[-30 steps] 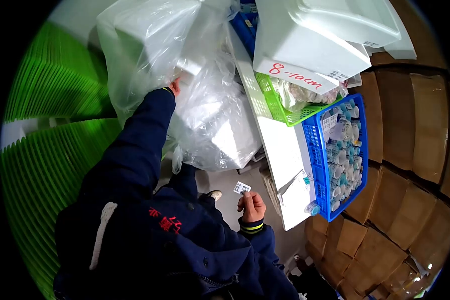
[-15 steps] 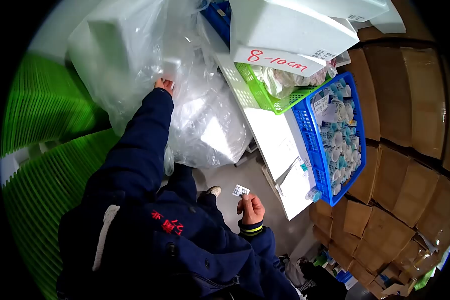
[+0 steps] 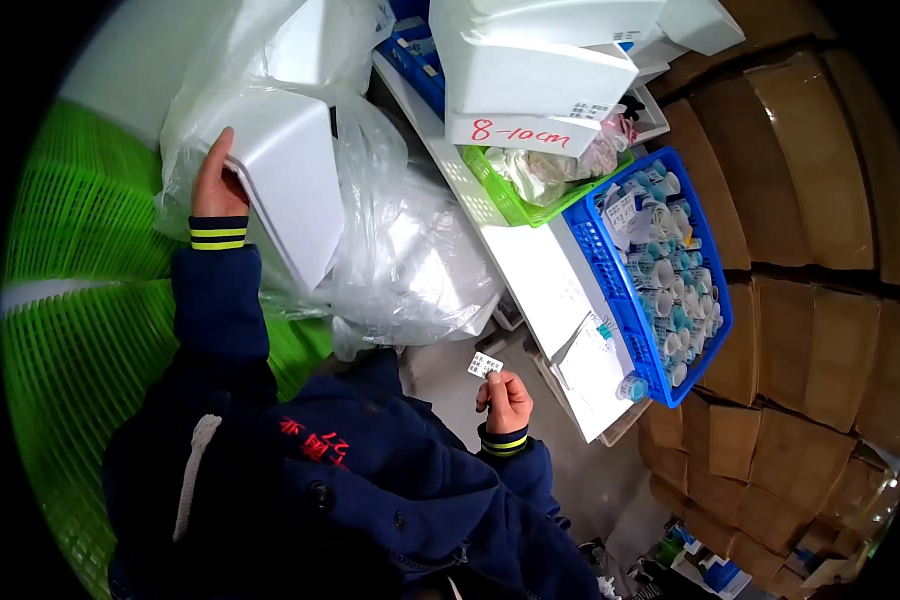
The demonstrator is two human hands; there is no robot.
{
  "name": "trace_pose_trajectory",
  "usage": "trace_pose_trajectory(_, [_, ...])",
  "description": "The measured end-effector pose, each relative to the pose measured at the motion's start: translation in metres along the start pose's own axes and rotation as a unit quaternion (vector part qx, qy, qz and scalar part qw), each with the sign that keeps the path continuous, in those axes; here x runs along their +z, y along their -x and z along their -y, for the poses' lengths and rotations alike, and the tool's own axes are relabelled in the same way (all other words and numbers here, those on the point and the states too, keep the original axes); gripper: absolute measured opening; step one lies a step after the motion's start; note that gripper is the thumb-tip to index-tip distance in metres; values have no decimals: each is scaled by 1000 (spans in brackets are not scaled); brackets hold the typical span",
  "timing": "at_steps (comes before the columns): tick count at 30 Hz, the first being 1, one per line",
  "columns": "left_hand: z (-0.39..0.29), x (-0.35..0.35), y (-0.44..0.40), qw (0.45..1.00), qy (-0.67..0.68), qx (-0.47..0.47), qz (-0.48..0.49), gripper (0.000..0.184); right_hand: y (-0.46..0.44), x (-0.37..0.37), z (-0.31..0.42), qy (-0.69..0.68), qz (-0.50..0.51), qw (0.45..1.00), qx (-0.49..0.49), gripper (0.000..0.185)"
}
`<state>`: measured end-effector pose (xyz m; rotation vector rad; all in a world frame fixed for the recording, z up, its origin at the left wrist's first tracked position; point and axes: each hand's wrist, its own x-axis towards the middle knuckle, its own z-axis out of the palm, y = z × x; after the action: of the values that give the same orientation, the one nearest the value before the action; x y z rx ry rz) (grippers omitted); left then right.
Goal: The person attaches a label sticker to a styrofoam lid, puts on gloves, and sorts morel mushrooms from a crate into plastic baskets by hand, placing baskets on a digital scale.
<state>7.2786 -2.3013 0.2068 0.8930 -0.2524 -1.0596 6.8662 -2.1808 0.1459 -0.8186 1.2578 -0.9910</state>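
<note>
My left hand (image 3: pixel 220 185) grips the edge of a white box (image 3: pixel 290 170), with the thumb or a finger along its rim. The box stands partly out of a large clear plastic bag (image 3: pixel 400 240), tilted. Between the thumb and fingers of my right hand (image 3: pixel 506 398) is a small white printed label (image 3: pixel 485 364), held over the grey floor. Other white shapes show through the clear plastic.
A white table (image 3: pixel 540 275) bears a green basket (image 3: pixel 530 210), a blue crate (image 3: pixel 630 290) of several small cups, papers and stacked white boxes (image 3: pixel 530 80) marked "8-10cm". Green stacked trays (image 3: pixel 90 200) stand left; brown cartons (image 3: pixel 820 330) line the right.
My left hand has moved left and now grips a white box, which has come out of the clear bag in part. My right hand still holds the label in nearly the same place.
</note>
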Motion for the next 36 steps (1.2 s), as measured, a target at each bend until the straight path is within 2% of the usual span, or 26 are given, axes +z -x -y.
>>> trace_pose_trajectory(2, [9,20,18,997,-67,43,-24,35,14,-9,3,-11,-2,1000,-16,14])
trace_pose_trajectory(4, [31,65,60,987,-152,59,11,29,36,-24,5,-22,-41,998,-33,14])
trace_pose_trajectory(6, [60,89,92,982,-154,14,106,24,60,-50,5,-37,-93,993,-67,14])
trace_pose_trajectory(7, [74,96,106,980,-155,-7,123,24,73,-67,5,-38,-119,988,-88,13])
trace_pose_trajectory(10, [99,89,113,956,-174,-85,220,26,130,-116,0,-81,-230,960,-139,13])
trace_pose_trajectory(11, [93,79,75,954,-135,-156,219,27,121,-110,-11,-107,-260,948,-151,13])
trace_pose_trajectory(12, [104,85,84,941,-98,-244,214,28,149,-126,-20,-124,-301,932,-161,13])
trace_pose_trajectory(14, [139,111,174,938,-90,-238,235,24,220,-162,-48,-133,-374,901,-176,14])
trace_pose_trajectory(16, [175,129,269,930,-70,-295,207,22,294,-186,-73,-156,-444,865,-172,15])
trace_pose_trajectory(17, [216,93,258,840,-17,-433,327,23,333,-200,-93,-165,-469,847,-189,14])
trace_pose_trajectory(18, [245,140,182,810,-26,-479,336,26,247,-169,-73,-187,-502,822,-193,14])
trace_pose_trajectory(19, [247,155,272,805,-60,-475,349,30,286,-184,-88,-203,-523,800,-213,13])
trace_pose_trajectory(22, [246,171,392,649,-139,-565,489,45,358,-179,-102,-203,-605,729,-247,12])
trace_pose_trajectory(24, [263,178,438,456,-180,-533,689,45,410,-175,-107,-189,-678,652,-284,11])
trace_pose_trajectory(26, [297,189,469,370,-192,-427,802,44,447,-165,-101,-160,-691,620,-336,10])
trace_pose_trajectory(28, [322,195,518,267,-227,-420,837,32,479,-165,-107,-91,-733,587,-333,10])
trace_pose_trajectory(30, [321,193,577,229,-223,-408,855,17,509,-161,-110,-58,-746,591,-302,7])
trace_pose_trajectory(32, [332,185,614,175,-220,-395,874,17,532,-161,-114,9,-755,588,-290,8])
trace_pose_trajectory(34, [343,179,642,97,-213,-338,912,18,549,-155,-109,14,-769,576,-276,9])
trace_pose_trajectory(36, [343,175,673,63,-189,-344,918,18,571,-155,-115,31,-791,581,-189,12])
